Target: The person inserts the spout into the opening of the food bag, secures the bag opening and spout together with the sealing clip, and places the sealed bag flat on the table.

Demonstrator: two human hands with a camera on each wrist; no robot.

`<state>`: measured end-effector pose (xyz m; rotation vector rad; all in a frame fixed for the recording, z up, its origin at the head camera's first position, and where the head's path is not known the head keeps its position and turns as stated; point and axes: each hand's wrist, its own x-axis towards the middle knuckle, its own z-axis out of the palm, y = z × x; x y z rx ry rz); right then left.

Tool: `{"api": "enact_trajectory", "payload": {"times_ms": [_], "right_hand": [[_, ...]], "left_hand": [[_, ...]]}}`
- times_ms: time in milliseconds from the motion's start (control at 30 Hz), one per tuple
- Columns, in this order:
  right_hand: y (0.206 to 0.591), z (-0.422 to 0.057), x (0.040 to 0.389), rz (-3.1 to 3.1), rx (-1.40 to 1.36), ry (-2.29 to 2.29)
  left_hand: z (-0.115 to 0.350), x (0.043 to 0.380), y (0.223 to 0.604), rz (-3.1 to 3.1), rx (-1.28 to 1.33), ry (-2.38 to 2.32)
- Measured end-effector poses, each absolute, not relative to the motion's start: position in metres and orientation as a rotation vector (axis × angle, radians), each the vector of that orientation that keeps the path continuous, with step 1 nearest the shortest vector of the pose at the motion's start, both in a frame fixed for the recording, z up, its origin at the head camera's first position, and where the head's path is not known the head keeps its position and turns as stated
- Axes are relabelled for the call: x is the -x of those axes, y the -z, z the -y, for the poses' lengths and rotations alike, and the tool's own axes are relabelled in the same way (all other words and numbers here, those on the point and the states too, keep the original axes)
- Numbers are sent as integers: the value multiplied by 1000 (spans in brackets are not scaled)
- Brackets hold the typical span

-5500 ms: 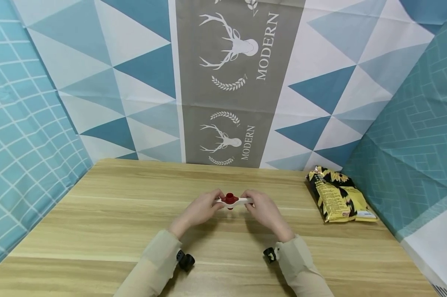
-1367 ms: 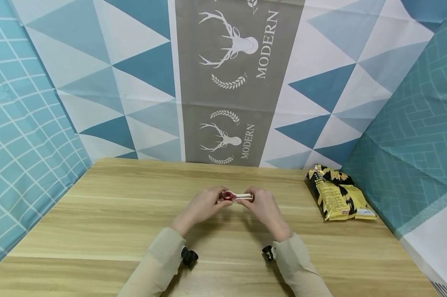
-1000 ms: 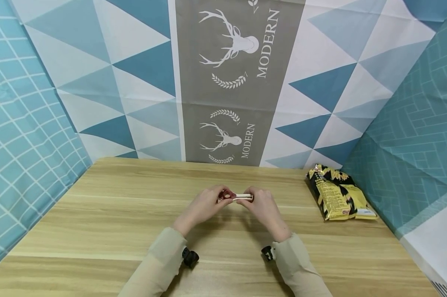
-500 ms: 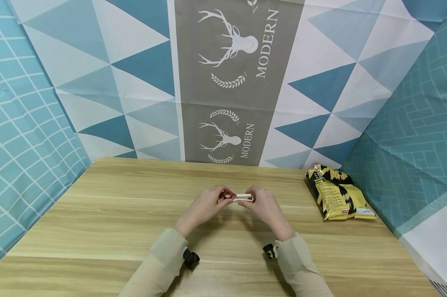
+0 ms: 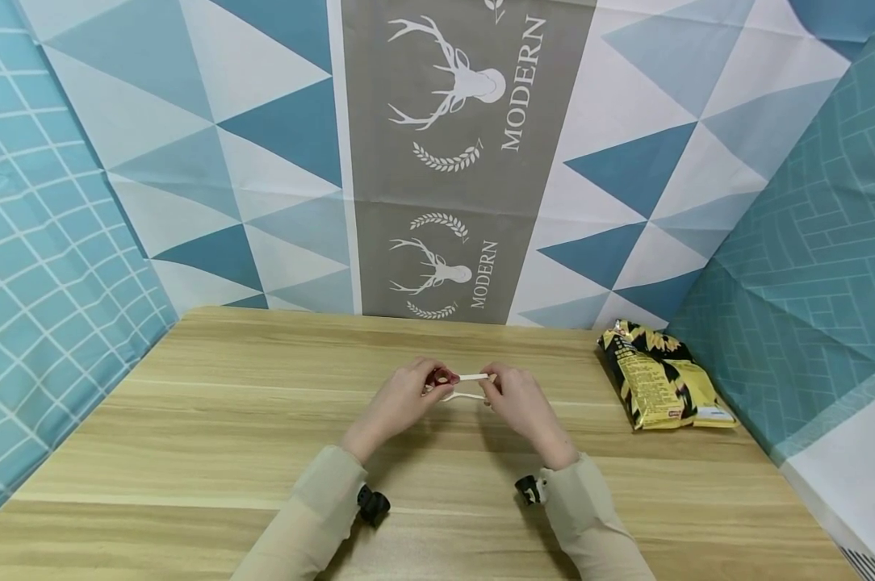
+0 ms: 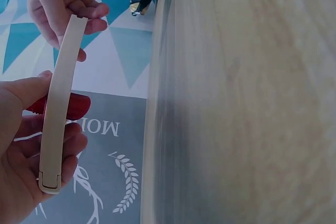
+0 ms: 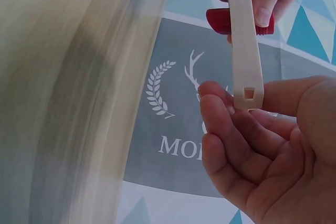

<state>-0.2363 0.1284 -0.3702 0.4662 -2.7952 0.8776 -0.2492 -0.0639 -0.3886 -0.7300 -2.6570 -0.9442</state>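
Note:
Above the table, both hands hold a white sealing clip [image 5: 472, 377] with a red round spout [image 5: 446, 377]. Its two long arms spread apart toward the right. My left hand [image 5: 408, 395] grips the spout end between thumb and fingers. At the free ends is my right hand [image 5: 517, 403], its thumb and curled fingers around the tips. From the right wrist, one white arm [image 7: 245, 51] shows a small square hole at its tip, with the thumb against it. The left wrist view shows the other arm [image 6: 56, 114] lengthwise, the red part [image 6: 79, 106] behind it.
A yellow and black snack bag [image 5: 659, 387] lies at the table's right rear edge. Patterned cloth [image 5: 437, 161] hangs behind the wooden table [image 5: 263, 452], with blue cloths on both sides. A small black camera [image 5: 373, 506] sits at each cuff.
The clip has turned from level, spout upward, to spout facing me. Its two arms, close together a second ago, have opened apart at the right end. The hands have barely shifted.

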Motion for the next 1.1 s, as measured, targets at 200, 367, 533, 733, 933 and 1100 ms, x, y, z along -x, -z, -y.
{"api": "enact_trajectory", "payload": {"times_ms": [200,367,533,733,933,1100], "right_hand": [[372,-127,237,2786,-467,-876],[373,-127,237,2778,-453,-878],[373,-127,238,2770,-425,-894],[374,-126,239,2776,-397,-906],[374,-126,239,2775,-384,-929],[374,-127,239,2776,-368,-950]], "left_hand": [[65,248,387,2661,731,923],[65,248,386,2667,723,916],[65,247,386,2674,723,927],[66,247,387,2668,727,955],[66,247,387,2643,724,974],[66,246,387,2634,740,969]]}}
